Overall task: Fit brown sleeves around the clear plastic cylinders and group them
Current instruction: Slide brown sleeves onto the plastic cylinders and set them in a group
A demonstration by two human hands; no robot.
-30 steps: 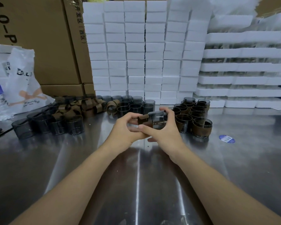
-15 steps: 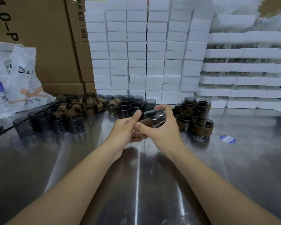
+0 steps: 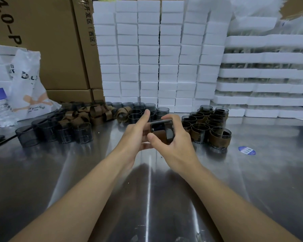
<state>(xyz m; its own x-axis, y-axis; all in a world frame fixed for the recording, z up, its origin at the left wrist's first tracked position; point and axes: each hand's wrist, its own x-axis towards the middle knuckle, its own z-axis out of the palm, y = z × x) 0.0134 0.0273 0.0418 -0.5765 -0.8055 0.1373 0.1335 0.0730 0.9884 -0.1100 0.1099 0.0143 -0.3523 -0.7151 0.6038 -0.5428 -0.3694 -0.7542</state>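
Your right grip [image 3: 173,147] is curled round the clear cylinder [image 3: 164,127], held on its side above the surface [image 3: 147,189]; your left grip [image 3: 135,137] cups its brown sleeve [image 3: 158,137] end from below, index finger raised. Sleeved cylinders [image 3: 208,126] stand just right of the grip, bare cylinders [image 3: 59,131] well left.

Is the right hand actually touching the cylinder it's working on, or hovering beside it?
Touching. In the head view the right hand wraps the cylinder, thumb and fingers curled against it, no gap.
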